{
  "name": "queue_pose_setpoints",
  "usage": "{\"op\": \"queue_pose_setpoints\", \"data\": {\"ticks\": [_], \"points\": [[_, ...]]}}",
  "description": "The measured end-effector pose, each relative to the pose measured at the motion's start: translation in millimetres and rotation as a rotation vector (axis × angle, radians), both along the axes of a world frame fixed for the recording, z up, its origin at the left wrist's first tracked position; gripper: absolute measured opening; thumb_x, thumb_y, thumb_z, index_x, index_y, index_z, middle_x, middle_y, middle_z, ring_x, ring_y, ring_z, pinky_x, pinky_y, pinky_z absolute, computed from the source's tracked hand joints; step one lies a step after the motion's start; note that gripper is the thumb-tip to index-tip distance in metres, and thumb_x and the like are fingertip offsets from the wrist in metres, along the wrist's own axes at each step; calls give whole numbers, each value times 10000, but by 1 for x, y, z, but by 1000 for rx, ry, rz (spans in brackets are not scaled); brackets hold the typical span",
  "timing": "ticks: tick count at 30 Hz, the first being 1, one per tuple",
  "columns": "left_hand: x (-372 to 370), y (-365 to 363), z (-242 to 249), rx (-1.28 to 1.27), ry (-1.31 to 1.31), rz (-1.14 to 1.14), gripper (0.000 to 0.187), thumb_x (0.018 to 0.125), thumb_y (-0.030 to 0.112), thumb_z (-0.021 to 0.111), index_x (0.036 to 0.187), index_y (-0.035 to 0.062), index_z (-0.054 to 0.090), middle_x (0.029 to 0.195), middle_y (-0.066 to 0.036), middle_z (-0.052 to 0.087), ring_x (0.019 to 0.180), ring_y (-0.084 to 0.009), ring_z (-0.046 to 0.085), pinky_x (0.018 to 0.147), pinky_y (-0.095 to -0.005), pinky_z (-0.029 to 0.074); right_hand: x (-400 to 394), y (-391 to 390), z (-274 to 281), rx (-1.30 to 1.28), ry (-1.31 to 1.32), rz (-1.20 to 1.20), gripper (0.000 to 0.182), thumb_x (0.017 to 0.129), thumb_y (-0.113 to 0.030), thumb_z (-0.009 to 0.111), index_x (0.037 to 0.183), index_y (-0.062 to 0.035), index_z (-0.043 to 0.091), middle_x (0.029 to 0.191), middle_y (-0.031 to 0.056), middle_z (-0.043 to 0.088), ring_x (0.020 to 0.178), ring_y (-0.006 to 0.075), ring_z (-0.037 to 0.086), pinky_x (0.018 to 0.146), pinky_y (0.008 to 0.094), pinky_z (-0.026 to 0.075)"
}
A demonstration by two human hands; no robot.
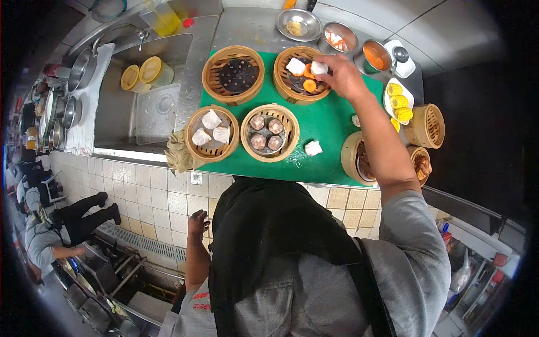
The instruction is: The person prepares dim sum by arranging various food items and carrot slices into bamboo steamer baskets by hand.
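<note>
My right hand (343, 77) reaches over the upper right bamboo steamer (284, 90), fingers closed on a white dumpling (319, 68). Another white dumpling (295, 67) sits in that steamer, with orange carrot slices (309, 85) on its dark perforated liner. To its left stands a bamboo steamer (209, 88) with only a black perforated liner showing. Below are a steamer with pleated white dumplings (211, 119) and one with several round brownish dumplings (275, 126). My left hand (197, 223) hangs low beside my apron, fingers loosely apart, holding nothing.
A loose white dumpling (313, 147) lies on the green mat (320, 121). Right stand a plate of corn pieces (399, 101) and more steamers (425, 126). Metal bowls (299, 25) line the back; a sink (120, 106) is left. A co-worker (48, 238) stands behind, left.
</note>
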State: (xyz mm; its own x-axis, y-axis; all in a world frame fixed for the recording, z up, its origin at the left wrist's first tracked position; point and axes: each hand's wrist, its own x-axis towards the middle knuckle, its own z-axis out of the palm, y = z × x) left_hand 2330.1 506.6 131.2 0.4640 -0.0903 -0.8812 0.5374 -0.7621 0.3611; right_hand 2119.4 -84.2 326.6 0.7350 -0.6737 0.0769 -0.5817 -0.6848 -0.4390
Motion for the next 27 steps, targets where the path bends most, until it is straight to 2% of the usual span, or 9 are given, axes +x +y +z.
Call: {"op": "queue_pose_setpoints", "data": {"ticks": [8, 11, 13, 15, 17, 20, 21, 24, 27], "points": [[1, 25, -22, -8, 7, -31, 440, 921, 288, 624, 1290, 56, 562, 1100, -89, 667, 767, -194, 654, 621, -338, 499, 3, 5, 1, -39, 66, -6, 373, 752, -213, 785, 1104, -153, 682, 994, 135, 672, 958, 318, 633, 834, 416, 508], [3, 12, -9, -51, 19, 22, 462, 920, 287, 626, 1314, 62, 543, 1120, -84, 661, 783, -199, 649, 653, -361, 502, -10, 17, 12, -160, -76, 65, 310, 767, -185, 766, 1060, -122, 687, 993, 121, 676, 950, 318, 636, 821, 423, 511], [3, 9, -12, -57, 8, 43, 451, 921, 289, 625, 1306, 66, 549, 1091, -71, 660, 776, -194, 646, 647, -359, 499, -27, 45, 21, 191, 131, 95, 327, 756, -136, 766, 1070, -102, 681, 950, 104, 675, 956, 289, 637, 835, 384, 513], [1, 9, -14, -67, -6, 67, 441, 921, 290, 624, 1297, 71, 555, 1062, -58, 659, 769, -189, 643, 641, -356, 496, -46, 82, 7, 185, 342, 290, 316, 739, -110, 757, 1044, -100, 675, 1069, 122, 656, 1058, 298, 604, 916, 408, 493], [-1, 8, -13, -77, 7, 17, 414, 917, 296, 630, 1263, 76, 576, 1010, -44, 654, 755, -178, 639, 621, -338, 476, -55, 135, -2, 168, 511, 385, 478, 710, -125, 775, 1162, -127, 618, 1141, 109, 585, 1109, 325, 572, 928, 412, 488], [1, 10, -13, -52, 9, -61, 410, 913, 303, 637, 1255, 84, 581, 997, -44, 660, 734, -167, 634, 597, -328, 460, -62, 150, -22, 137, 399, 295, 397, 762, -119, 712, 1146, -117, 616, 1131, 134, 596, 1038, 346, 608, 873, 434, 525], [2, 10, -15, -34, 14, -61, 408, 913, 305, 636, 1252, 84, 583, 997, -43, 661, 729, -166, 633, 598, -329, 461, -64, 147, -21, 135, 398, 294, 397, 762, -119, 712, 1146, -117, 616, 1131, 134, 596, 1038, 346, 608, 873, 434, 525], [9, 15, -23, -32, 27, -42, 419, 910, 309, 641, 1258, 83, 578, 1012, -47, 662, 729, -172, 632, 614, -342, 467, -58, 137, 5, 132, 2, 58, 359, 760, -161, 744, 1084, -90, 604, 1035, 161, 655, 958, 350, 634, 857, 449, 516], [13, 5, -18, -20, 42, -38, 430, 927, 288, 608, 1285, 58, 553, 1088, -92, 656, 806, -213, 647, 673, -360, 506, -40, 108, 13, 136, -61, -120, 354, 770, -207, 763, 1061, -90, 601, 1017, 156, 657, 931, 336, 641, 801, 436, 522]]}}
